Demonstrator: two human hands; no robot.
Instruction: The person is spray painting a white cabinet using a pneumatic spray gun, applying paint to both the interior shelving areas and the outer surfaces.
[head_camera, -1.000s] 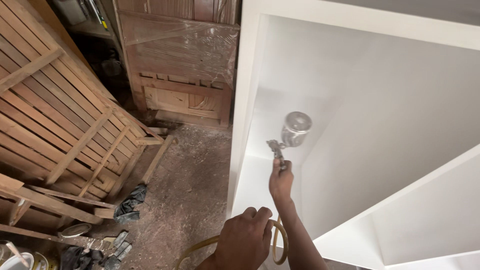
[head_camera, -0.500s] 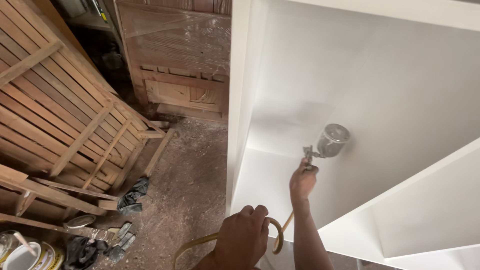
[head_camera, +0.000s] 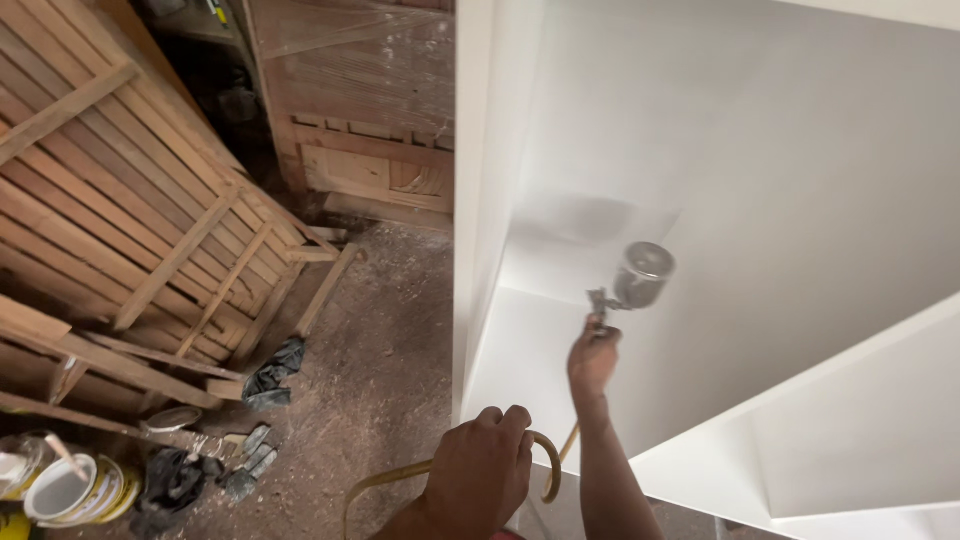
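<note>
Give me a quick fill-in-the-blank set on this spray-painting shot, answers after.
1. The right hand holds a metal spray ____ inside the white cabinet.
2. The left hand grips a looped yellow ____.
3. Slatted ____ panels lean at left.
4. Paint cans sit on the ____ floor.

Answers: gun; hose; wooden; dirt

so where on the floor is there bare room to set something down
The dirt floor is bare between the leaning wooden slat panels and the white cabinet. It is crowded at lower left: paint cans, dark rags and scraps. The left hand holds a yellow hose; the right hand holds the spray gun.
</note>
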